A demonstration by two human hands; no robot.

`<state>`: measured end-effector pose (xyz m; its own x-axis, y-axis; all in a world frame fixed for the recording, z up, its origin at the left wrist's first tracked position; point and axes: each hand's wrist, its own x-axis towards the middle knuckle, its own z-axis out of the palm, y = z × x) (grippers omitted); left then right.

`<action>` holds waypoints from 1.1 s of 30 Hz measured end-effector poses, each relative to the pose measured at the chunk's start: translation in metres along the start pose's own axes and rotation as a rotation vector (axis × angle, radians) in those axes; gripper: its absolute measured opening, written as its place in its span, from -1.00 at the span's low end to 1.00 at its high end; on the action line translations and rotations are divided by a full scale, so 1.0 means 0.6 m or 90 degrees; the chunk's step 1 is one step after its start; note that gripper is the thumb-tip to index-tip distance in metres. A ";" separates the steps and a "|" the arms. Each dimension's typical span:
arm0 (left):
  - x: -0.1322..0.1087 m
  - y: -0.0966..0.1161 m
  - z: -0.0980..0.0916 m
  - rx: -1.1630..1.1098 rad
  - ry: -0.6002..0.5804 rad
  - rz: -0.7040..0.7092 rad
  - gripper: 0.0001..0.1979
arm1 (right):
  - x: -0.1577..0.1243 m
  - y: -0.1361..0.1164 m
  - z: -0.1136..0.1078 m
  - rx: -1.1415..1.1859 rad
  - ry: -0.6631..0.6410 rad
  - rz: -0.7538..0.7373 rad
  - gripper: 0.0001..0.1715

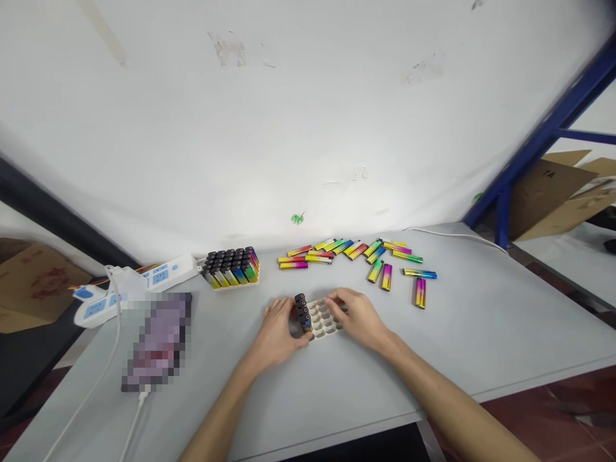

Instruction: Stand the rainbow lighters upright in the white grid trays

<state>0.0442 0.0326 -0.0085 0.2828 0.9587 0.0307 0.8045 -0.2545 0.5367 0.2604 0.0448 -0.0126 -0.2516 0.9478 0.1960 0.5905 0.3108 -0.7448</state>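
A small cream tray (323, 319) with rows of empty slots lies on the grey table (481, 321) in front of me. One row of black-topped lighters (303, 312) stands in its left edge. My left hand (279, 330) rests against that row, fingers curled beside it. My right hand (359, 314) lies over the tray's right side, fingers bent down onto it. Several rainbow-coloured lighters (359, 253) lie loose on the table beyond the tray.
A full tray of lighters (231, 267) stands at the back left, beside white power strips (144, 282) and a blurred phone (158, 340) on a white cable. A white wall runs behind. Blue shelving (529, 160) and cardboard boxes (553, 192) are at right.
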 end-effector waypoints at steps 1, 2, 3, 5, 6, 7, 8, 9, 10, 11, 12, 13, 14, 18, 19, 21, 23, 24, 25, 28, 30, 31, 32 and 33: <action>0.000 0.000 0.000 0.001 -0.001 -0.003 -0.70 | 0.000 0.000 0.000 0.002 -0.001 -0.003 -0.79; 0.000 0.000 0.000 0.002 -0.003 -0.005 -0.70 | 0.001 -0.001 -0.001 0.004 -0.002 -0.005 -0.79; 0.000 0.000 -0.001 0.001 -0.005 -0.006 -0.70 | 0.000 -0.001 -0.001 0.006 -0.003 -0.007 -0.79; 0.000 0.000 -0.001 0.000 -0.005 -0.007 -0.70 | 0.000 -0.001 -0.001 0.007 -0.003 -0.009 -0.79; 0.000 0.000 -0.002 -0.001 -0.004 -0.007 -0.70 | -0.001 -0.001 -0.002 0.007 -0.003 -0.008 -0.79; 0.000 0.000 -0.002 -0.002 -0.003 -0.005 -0.70 | -0.001 -0.001 -0.002 0.005 -0.003 -0.008 -0.79; 0.000 0.000 -0.002 -0.004 -0.003 -0.004 -0.70 | -0.002 -0.001 -0.002 0.004 -0.004 -0.007 -0.79; 0.000 0.000 -0.002 -0.005 -0.002 -0.003 -0.70 | -0.002 -0.001 -0.002 0.003 -0.004 -0.006 -0.79; 0.001 0.000 -0.003 -0.006 -0.003 -0.001 -0.70 | -0.002 0.000 -0.002 0.002 -0.004 -0.005 -0.79; 0.001 0.000 -0.003 -0.007 -0.002 -0.001 -0.70 | -0.001 0.000 -0.002 0.002 -0.004 -0.005 -0.79; 0.002 0.000 -0.003 -0.006 -0.002 -0.001 -0.70 | -0.001 0.000 -0.002 0.002 -0.004 -0.006 -0.79; 0.002 0.000 -0.003 -0.005 -0.002 -0.002 -0.69 | 0.000 0.000 -0.002 0.002 -0.003 -0.006 -0.79; 0.003 -0.001 -0.002 -0.004 -0.001 -0.003 -0.69 | 0.000 0.000 -0.001 0.003 -0.003 -0.007 -0.79; 0.003 -0.003 0.000 -0.003 0.007 0.002 -0.70 | 0.001 0.001 0.001 0.000 -0.005 -0.007 -0.79; 0.003 -0.003 0.000 -0.002 0.008 0.002 -0.69 | 0.001 0.002 0.001 -0.001 -0.005 -0.007 -0.78; 0.002 -0.003 0.000 0.002 0.008 0.000 -0.69 | 0.001 0.003 0.001 -0.004 -0.003 -0.009 -0.78; 0.001 -0.002 -0.001 0.002 0.006 -0.003 -0.69 | 0.001 0.003 0.001 -0.006 -0.002 -0.012 -0.79; 0.000 -0.001 -0.001 0.000 0.006 -0.004 -0.69 | 0.001 0.003 0.000 -0.007 -0.002 -0.013 -0.79; 0.000 -0.001 -0.002 -0.002 0.007 -0.005 -0.69 | 0.001 0.002 0.000 -0.008 -0.003 -0.013 -0.79; 0.000 0.000 -0.003 -0.009 0.004 -0.009 -0.68 | 0.001 0.001 -0.001 -0.009 -0.005 -0.008 -0.79; 0.000 -0.001 -0.004 -0.016 0.001 -0.009 -0.69 | 0.001 0.000 -0.001 -0.011 -0.005 -0.009 -0.79; 0.000 -0.001 -0.004 -0.020 -0.001 -0.008 -0.69 | 0.000 0.000 -0.001 -0.013 -0.004 -0.010 -0.79; -0.001 -0.001 -0.004 -0.023 -0.002 -0.006 -0.69 | 0.000 0.000 -0.001 -0.015 -0.003 -0.011 -0.79; -0.001 -0.001 -0.004 -0.027 -0.005 -0.004 -0.70 | 0.000 0.000 -0.001 -0.016 -0.002 -0.013 -0.79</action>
<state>0.0421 0.0328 -0.0069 0.2824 0.9591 0.0213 0.7830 -0.2433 0.5725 0.2608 0.0446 -0.0122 -0.2658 0.9411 0.2090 0.6049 0.3316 -0.7240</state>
